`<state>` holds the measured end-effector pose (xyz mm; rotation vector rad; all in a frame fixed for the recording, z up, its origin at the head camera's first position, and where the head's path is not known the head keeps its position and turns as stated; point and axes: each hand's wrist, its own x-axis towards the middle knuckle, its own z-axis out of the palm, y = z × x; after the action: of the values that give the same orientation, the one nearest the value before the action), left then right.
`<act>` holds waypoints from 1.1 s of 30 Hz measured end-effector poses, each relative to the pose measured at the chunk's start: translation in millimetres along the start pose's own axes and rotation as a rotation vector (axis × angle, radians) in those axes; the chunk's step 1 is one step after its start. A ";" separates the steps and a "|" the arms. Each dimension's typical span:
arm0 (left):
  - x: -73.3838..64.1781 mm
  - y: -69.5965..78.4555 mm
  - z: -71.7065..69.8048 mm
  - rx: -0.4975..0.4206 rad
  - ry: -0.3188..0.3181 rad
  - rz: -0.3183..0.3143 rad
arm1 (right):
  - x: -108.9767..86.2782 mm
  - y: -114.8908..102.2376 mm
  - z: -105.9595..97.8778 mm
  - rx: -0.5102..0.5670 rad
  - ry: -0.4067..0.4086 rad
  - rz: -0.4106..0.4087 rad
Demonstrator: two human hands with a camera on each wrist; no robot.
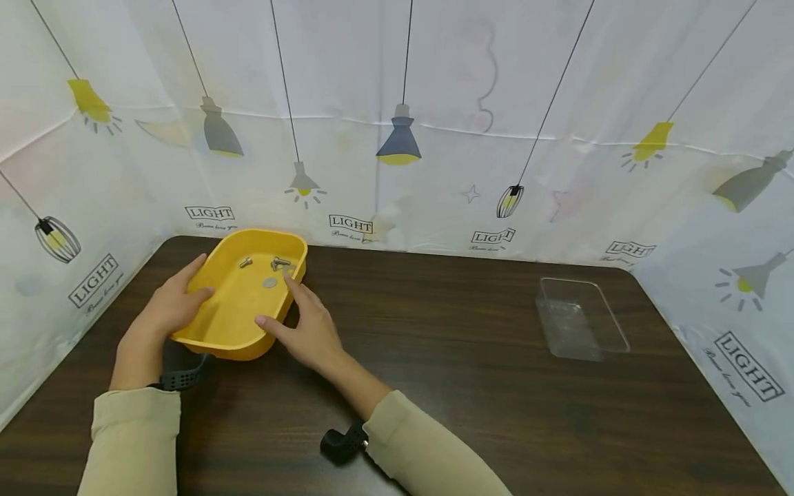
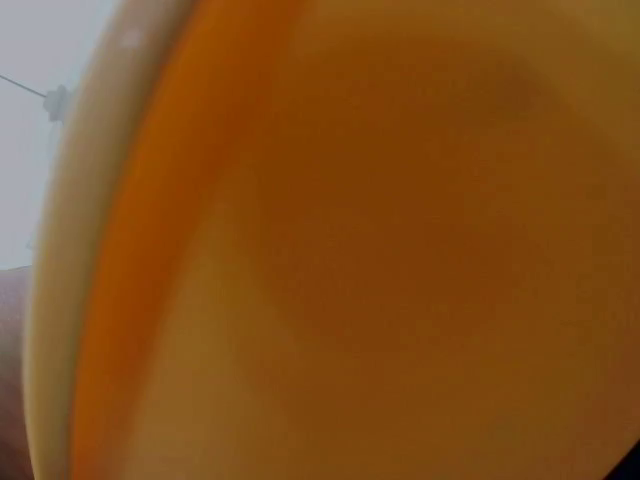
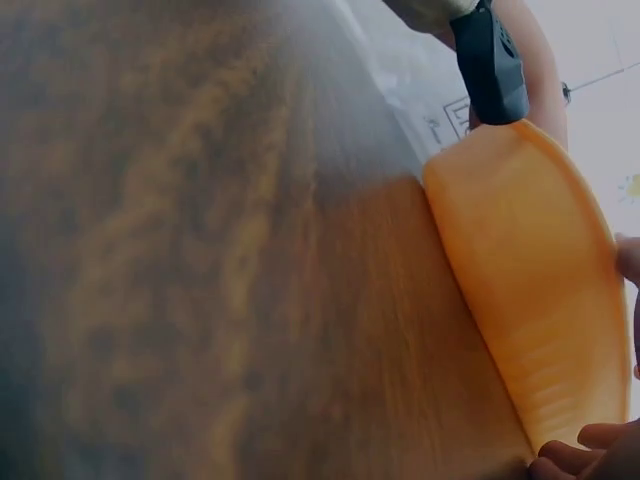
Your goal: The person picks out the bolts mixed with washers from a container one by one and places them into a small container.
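A yellow plastic tray (image 1: pixel 236 310) with rounded corners sits at the back left of the table, one hand at each side of it. My left hand (image 1: pixel 170 303) holds its left side, the thumb reaching over the rim. On the right side, my right hand (image 1: pixel 310 331) grips the rim, with thumb and index finger over the edge and curled fingers (image 3: pixel 570 460) low against the outer wall. Inside the tray lie a small metal screw (image 1: pixel 245 262), more screws (image 1: pixel 280 262) close together, and a flat grey disc (image 1: pixel 269 282). Blurred yellow plastic fills most of the left wrist view.
A clear plastic box (image 1: pixel 548 324) stands at the right of the dark wooden table (image 1: pixel 434 331). White printed curtain (image 1: pixel 347 186) hangs along the back and both sides. Each wrist wears a black strap (image 1: pixel 182 377).
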<state>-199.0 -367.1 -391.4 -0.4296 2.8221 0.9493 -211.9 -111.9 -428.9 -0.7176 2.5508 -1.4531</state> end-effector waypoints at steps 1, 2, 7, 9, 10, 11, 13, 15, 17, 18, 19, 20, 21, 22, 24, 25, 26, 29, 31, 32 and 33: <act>-0.4 0.6 0.3 -0.003 -0.005 0.004 | -0.1 0.6 0.4 0.009 0.001 0.000; -0.4 1.2 0.7 -0.007 -0.011 0.007 | -0.4 1.3 0.6 0.022 0.004 0.001; 1.7 4.5 3.2 -0.021 -0.037 0.031 | -2.0 8.4 -0.5 0.087 0.019 -0.005; 2.8 5.7 3.8 -0.017 -0.041 0.046 | -2.8 12.3 -1.7 0.097 0.024 -0.021; 2.9 6.4 4.3 -0.017 -0.043 0.055 | -3.2 14.2 -2.5 0.104 0.024 -0.030; 3.0 7.3 4.9 -0.021 -0.045 0.064 | -3.8 16.2 -3.5 0.108 0.024 -0.039; 3.2 8.7 6.6 -0.030 -0.045 0.087 | -5.5 19.5 -6.3 0.113 0.026 -0.050; 3.0 10.0 9.0 -0.051 -0.046 0.104 | -6.7 23.3 -8.6 0.115 0.029 -0.061; 2.7 11.0 11.5 -0.076 -0.050 0.113 | -8.2 26.0 -11.1 0.117 0.028 -0.066; 2.5 11.2 12.5 -0.085 -0.052 0.118 | -9.1 26.9 -12.1 0.117 0.028 -0.069; 2.3 11.5 13.4 -0.096 -0.053 0.122 | -9.7 27.7 -13.1 0.118 0.027 -0.075; 1.9 11.7 14.1 -0.106 -0.056 0.126 | -10.3 28.4 -13.9 0.116 0.026 -0.080; 1.6 11.7 14.6 -0.112 -0.058 0.133 | -11.0 28.7 -14.6 0.116 0.027 -0.083; 1.4 11.7 15.0 -0.119 -0.060 0.138 | -12.0 28.7 -15.5 0.119 0.026 -0.086; 1.4 12.1 16.0 -0.132 -0.062 0.149 | -13.4 28.8 -16.9 0.127 0.028 -0.095; 1.4 12.6 16.7 -0.135 -0.063 0.155 | -14.1 29.0 -17.8 0.134 0.030 -0.099; 1.8 13.1 17.5 -0.136 -0.064 0.163 | -15.0 29.4 -18.8 0.140 0.032 -0.101; 3.2 16.7 21.0 -0.143 -0.078 0.183 | -18.1 32.0 -22.4 0.162 0.040 -0.098; 4.4 20.8 23.8 -0.139 -0.091 0.199 | -20.4 34.7 -25.5 0.166 0.047 -0.087; 4.9 23.2 25.3 -0.143 -0.095 0.208 | -21.6 36.2 -27.3 0.164 0.051 -0.079; 5.2 25.4 26.7 -0.148 -0.101 0.212 | -22.9 37.5 -29.3 0.165 0.055 -0.073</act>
<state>-210.8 -332.7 -399.2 -0.0945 2.7552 1.1897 -214.2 -62.6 -447.7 -0.7628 2.4298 -1.7046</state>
